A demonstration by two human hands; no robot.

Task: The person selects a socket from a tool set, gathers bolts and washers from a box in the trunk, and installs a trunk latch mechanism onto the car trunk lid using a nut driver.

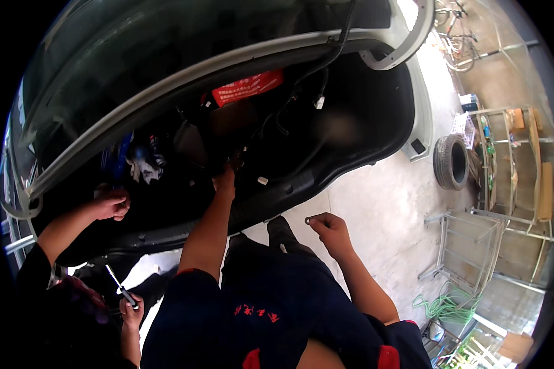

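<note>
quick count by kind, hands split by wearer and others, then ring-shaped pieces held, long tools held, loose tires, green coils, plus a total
Wearer's hands: 2, left hand and right hand
Other hands: 2, upper hand and lower hand
Small ring-shaped piece: 1
Long thin tool: 1
Loose tire: 1
Green coil: 1
Total: 8

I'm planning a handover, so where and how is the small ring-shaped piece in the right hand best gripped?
Probably by the exposed rim of the small ring-shaped piece, coming from the left: the fingers of the right hand pinch its right edge, leaving the opposite rim sticking out free.
</note>
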